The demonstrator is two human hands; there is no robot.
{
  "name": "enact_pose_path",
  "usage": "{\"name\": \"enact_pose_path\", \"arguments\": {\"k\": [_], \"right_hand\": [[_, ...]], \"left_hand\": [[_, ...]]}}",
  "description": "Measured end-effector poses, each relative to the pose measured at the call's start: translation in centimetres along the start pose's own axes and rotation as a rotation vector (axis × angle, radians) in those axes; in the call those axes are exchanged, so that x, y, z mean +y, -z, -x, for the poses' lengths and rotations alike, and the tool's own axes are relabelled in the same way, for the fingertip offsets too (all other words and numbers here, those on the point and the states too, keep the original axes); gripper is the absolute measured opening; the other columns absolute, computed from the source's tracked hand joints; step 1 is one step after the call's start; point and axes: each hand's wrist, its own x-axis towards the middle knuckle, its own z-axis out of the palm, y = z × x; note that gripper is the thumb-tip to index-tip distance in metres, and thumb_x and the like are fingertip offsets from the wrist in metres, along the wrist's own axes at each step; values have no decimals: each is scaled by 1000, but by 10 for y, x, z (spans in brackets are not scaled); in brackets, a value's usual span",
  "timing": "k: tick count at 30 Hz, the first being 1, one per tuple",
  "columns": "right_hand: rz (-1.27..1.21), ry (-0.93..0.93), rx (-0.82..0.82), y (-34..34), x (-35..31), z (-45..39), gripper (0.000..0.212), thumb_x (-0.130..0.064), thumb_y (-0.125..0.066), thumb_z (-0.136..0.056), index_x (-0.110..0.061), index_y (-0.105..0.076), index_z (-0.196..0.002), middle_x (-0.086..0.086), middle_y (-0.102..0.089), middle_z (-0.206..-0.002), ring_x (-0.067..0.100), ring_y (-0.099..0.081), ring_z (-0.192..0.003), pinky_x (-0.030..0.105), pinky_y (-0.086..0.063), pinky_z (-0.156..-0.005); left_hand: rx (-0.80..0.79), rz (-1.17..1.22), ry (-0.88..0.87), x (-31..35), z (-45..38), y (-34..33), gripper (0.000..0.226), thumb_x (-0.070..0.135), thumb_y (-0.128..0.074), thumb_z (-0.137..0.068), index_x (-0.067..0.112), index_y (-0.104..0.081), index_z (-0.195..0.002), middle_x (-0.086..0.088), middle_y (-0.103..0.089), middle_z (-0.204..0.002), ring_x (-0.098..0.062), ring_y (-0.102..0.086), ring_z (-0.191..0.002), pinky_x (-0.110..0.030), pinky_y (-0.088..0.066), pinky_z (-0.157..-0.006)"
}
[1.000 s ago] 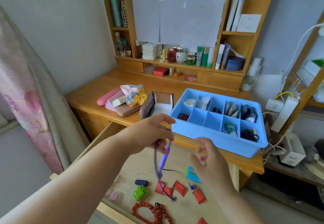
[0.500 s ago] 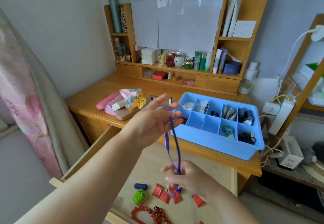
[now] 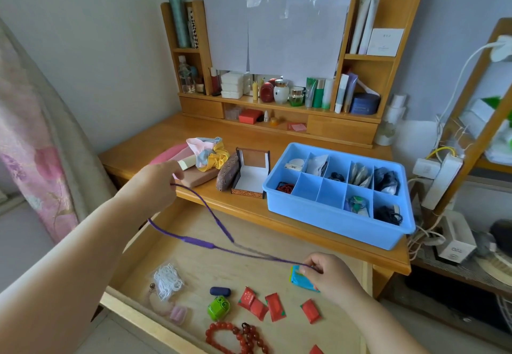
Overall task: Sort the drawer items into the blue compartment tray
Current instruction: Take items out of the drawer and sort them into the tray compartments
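I am standing at a wooden desk (image 3: 155, 143) against a pale wall, its drawer (image 3: 194, 243) pulled open below me so I can reach what is lying inside. My left hand (image 3: 155, 182) is pinching one end of a purple cord (image 3: 198, 241) up near the desk edge, while my right hand (image 3: 329, 273) is pinching the other end low over the drawer, so the loop is stretching out straight between them rather than tangling. The blue compartment tray (image 3: 332, 220) is sitting on the desktop to my right, several cells already filled, two front ones bare. I am probably straightening the cord for folding into one.
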Motion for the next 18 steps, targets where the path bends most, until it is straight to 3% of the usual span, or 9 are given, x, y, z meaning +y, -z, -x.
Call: {"name": "enact_pose_path", "arguments": {"k": [2, 5, 6, 9, 12, 15, 18], "right_hand": [[-31, -5, -8, 4, 2, 0, 16, -32, -53, -94, -26, -61, -81, -8, -64, -76, 7, -64, -76, 24, -49, -65], [-144, -25, -17, 9, 5, -1, 22, -28, -53, -95, -12, -66, -90, -7, -63, -68, 4, -63, -66, 20, -46, -62], [-160, -32, -22, 11, 7, -1, 23, -27, -53, -95, -9, -66, -90, -6, -62, -65, 4, -62, -66, 22, -47, -65], [-162, -63, -93, 16, 12, 1, 25, -28, -55, -94, -7, -63, -82, -2, -66, -68, 12, -66, -81, 26, -49, -74], [-274, -81, -166, 22, 9, 7, 16, -22, -54, -95, -14, -64, -86, 1, -69, -70, 16, -67, -80, 27, -51, -75], [-730, -88, -214, 29, -6, 12, 24, -10, -46, -98, -20, -65, -108, 7, -66, -70, 18, -59, -59, 28, -54, -59], [-1288, -82, -319, 37, -33, 14, 22, -6, -48, -90, -7, -71, -93, 13, -59, -71, 18, -51, -50, 27, -47, -46]], "left_hand": [[95, 153, 18, -6, -2, -5, 9, 12, -66, -80, 18, -61, -86, -2, -66, -75, -19, -55, -64, -28, -42, -59], [-76, 695, 304, -10, -6, -12, 15, 28, -67, -86, 13, -68, -85, 3, -50, -42, -15, -44, -40, -32, -52, -58], [-89, 755, 357, -13, -7, -16, 15, 29, -67, -86, 14, -69, -85, 4, -44, -40, -15, -40, -38, -32, -52, -57], [118, 354, 203, -30, -9, -24, 11, 23, -73, -79, 25, -64, -73, 4, -52, -53, -15, -46, -48, -24, -36, -49], [170, 148, 139, -42, -4, -37, 17, 9, -61, -76, 24, -62, -86, 1, -57, -65, -18, -51, -59, -28, -34, -52], [-14, 156, 176, -45, 1, -63, 27, 5, -55, -79, 18, -64, -101, -2, -59, -78, -22, -52, -71, -29, -36, -61], [-265, 309, 227, -32, 15, -88, 29, 5, -63, -82, 17, -61, -108, -4, -61, -95, -18, -56, -75, -23, -43, -58]]}}
